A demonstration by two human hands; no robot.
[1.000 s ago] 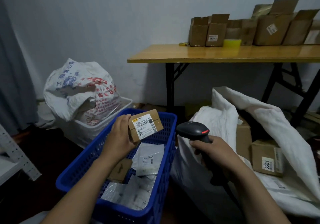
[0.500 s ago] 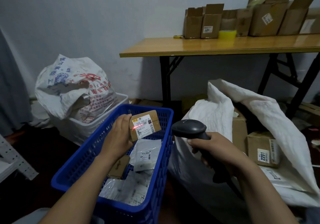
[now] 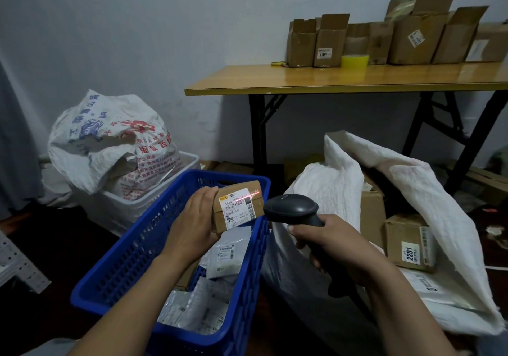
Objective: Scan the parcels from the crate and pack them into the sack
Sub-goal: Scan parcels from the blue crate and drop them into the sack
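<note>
Scanning step. Left grip point(image 3: 192, 226) holds parcel point(image 3: 237, 210) above crate point(image 3: 132, 259); right grip point(image 3: 332, 241) wraps scanner point(image 3: 291, 207), red line across label. Next, probably: carry parcel right into open sack point(image 3: 439, 204).

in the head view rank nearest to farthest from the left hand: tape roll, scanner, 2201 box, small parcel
1. small parcel: held in the left hand
2. scanner: just right, in the right hand
3. 2201 box: farther right, in the sack
4. tape roll: back on the table
</note>
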